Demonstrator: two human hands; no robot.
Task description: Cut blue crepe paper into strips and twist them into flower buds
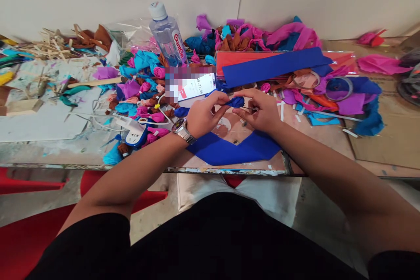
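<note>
Both hands are held narrow, fingertips brought together on one small blue bundle [236,102] above the bench [82,148]; its tapered left end is pinched by the left hand [205,113], while its rounder right end is held between thumb and forefinger by the right hand [260,107]; a thin dark stick or wire [248,108] is seen beside the right fingers, though how it is joined to the bundle cannot be told.

The bundle is placed centrally, on the far side of a bent blue sheet [236,152] and just to the near right of a lit phone [198,86]; a long blue strip [272,68] is laid beyond it to the far right, and a water bottle [167,37] is stood to the far left; a roll of tape [339,89] is found among scraps on the right.

For tidy handling, the tapered end is probably best gripped firmly by the left hand, with only light pressure applied by the right, so that the folds are not crushed; small fingertip movements seem advisable, and the phone is best kept unbumped; the thin piece should be kept steady, as soft material might easily be torn by it.
</note>
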